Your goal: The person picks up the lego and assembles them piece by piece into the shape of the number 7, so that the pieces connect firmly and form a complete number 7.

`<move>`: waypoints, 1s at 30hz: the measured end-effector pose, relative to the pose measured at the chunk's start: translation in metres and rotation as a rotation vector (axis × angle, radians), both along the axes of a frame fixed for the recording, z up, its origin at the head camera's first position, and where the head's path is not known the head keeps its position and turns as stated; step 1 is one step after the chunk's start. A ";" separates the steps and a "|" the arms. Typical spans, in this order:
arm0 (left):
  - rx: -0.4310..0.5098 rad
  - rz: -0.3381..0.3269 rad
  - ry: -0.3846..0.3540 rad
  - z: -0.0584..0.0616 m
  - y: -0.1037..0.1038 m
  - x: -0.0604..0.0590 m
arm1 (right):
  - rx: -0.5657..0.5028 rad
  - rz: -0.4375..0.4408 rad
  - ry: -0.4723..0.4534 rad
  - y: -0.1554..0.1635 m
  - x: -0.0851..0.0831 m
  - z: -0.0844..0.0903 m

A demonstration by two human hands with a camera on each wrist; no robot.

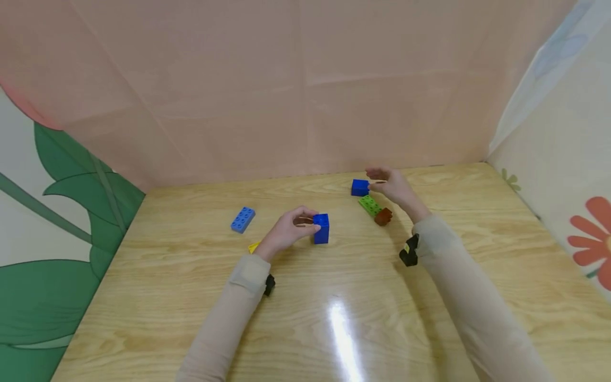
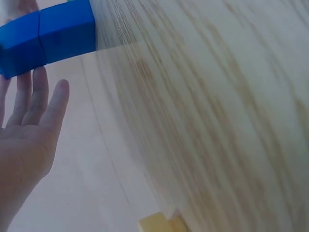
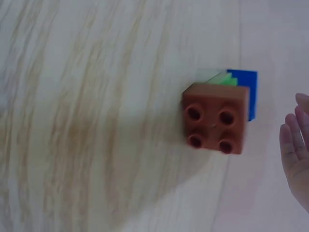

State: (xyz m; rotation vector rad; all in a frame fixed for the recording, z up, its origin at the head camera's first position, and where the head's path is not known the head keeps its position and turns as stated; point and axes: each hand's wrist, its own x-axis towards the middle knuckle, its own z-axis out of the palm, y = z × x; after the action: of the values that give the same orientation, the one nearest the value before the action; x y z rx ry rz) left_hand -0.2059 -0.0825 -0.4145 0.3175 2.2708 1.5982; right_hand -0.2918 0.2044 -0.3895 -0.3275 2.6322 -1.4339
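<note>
So the left hand is sitting against a tall dark blue block standing upright near the middle of the tabletop; in the left wrist view it's looking like two blue bricks stacked, with a seam between them, and the fingers are lying straight next to it, so that grip is relaxed rather than wrapped around anything. The right hand is hovering further back, fingertips right at a small dark blue brick, fingers extended and nothing pinched as far as I can tell. Just beside that brick a green brick is lying at an angle, and a brown four-stud brick is sitting at its near end, touching it. Over on the left a lighter blue eight-stud brick is lying flat, well apart from the rest, and one small yellow piece is peeking out just beside the left wrist. Counting up: three blue items, one green, one brown, one yellow. A pink backdrop is hanging behind it all.
</note>
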 end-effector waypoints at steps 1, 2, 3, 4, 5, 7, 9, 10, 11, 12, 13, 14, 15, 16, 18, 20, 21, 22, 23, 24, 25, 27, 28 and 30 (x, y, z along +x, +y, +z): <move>0.002 0.001 0.000 0.000 0.000 0.000 | 0.013 -0.002 0.001 0.001 -0.002 -0.002; 0.002 -0.001 0.004 0.000 -0.001 0.000 | 0.024 -0.004 -0.001 0.002 -0.003 -0.004; 0.005 -0.001 0.004 0.000 -0.001 0.000 | 0.037 -0.003 -0.004 0.003 -0.005 -0.007; 0.006 -0.003 0.003 -0.001 -0.001 0.000 | 0.050 -0.006 -0.008 0.004 -0.006 -0.009; 0.005 -0.004 0.001 -0.001 -0.001 0.000 | 0.063 -0.010 -0.011 0.005 -0.007 -0.011; 0.006 -0.008 -0.003 -0.001 -0.001 0.000 | 0.067 -0.016 -0.029 0.006 -0.007 -0.015; 0.004 -0.007 -0.006 -0.001 -0.002 0.000 | 0.066 -0.025 -0.043 0.006 -0.007 -0.017; 0.003 -0.008 -0.005 -0.001 -0.002 0.000 | 0.064 -0.029 -0.047 0.006 -0.007 -0.019; 0.003 -0.007 -0.005 -0.001 -0.002 0.000 | 0.065 -0.028 -0.052 0.005 -0.007 -0.019; 0.002 -0.007 -0.004 -0.001 -0.002 0.000 | 0.065 -0.029 -0.060 0.004 -0.007 -0.020; 0.002 -0.007 -0.003 -0.001 -0.002 0.001 | 0.072 -0.029 -0.062 0.004 -0.007 -0.021; 0.003 -0.008 -0.003 0.000 -0.002 0.001 | 0.082 -0.030 -0.066 0.003 -0.007 -0.021; 0.003 -0.008 -0.003 0.000 -0.002 0.001 | 0.090 -0.025 -0.070 0.002 -0.007 -0.022; 0.002 -0.007 -0.003 0.000 -0.003 0.001 | 0.099 -0.024 -0.074 0.001 -0.008 -0.023; 0.002 -0.006 -0.002 0.000 -0.003 0.001 | 0.118 -0.018 -0.079 -0.002 -0.009 -0.025; 0.003 -0.007 -0.001 0.000 -0.003 0.002 | 0.150 -0.013 -0.076 -0.003 -0.010 -0.028; 0.005 -0.008 -0.001 0.000 -0.003 0.002 | 0.166 -0.008 -0.070 -0.004 -0.010 -0.029; 0.005 -0.009 -0.002 0.000 -0.003 0.002 | 0.183 -0.008 -0.066 -0.005 -0.011 -0.030; 0.006 -0.011 -0.003 -0.001 -0.003 0.002 | 0.199 -0.003 -0.060 -0.005 -0.011 -0.032; 0.007 -0.012 -0.005 -0.001 -0.003 0.002 | 0.211 -0.002 -0.052 -0.005 -0.012 -0.033; 0.006 -0.012 -0.006 -0.001 -0.003 0.002 | 0.220 -0.004 -0.048 -0.006 -0.012 -0.034; 0.005 -0.009 -0.008 -0.001 -0.003 0.002 | 0.226 -0.010 -0.037 -0.008 -0.012 -0.035; 0.004 -0.007 -0.007 -0.001 -0.004 0.002 | 0.228 -0.017 -0.029 -0.008 -0.013 -0.036; 0.004 -0.005 -0.007 -0.001 -0.003 0.002 | 0.227 -0.037 -0.015 -0.010 -0.012 -0.037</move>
State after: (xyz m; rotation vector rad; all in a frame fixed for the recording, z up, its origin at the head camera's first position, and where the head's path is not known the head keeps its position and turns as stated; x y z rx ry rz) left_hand -0.2037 -0.0860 -0.4158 0.3178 2.2605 1.5987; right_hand -0.3041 0.1944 -0.4269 -0.2421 2.7659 -1.1252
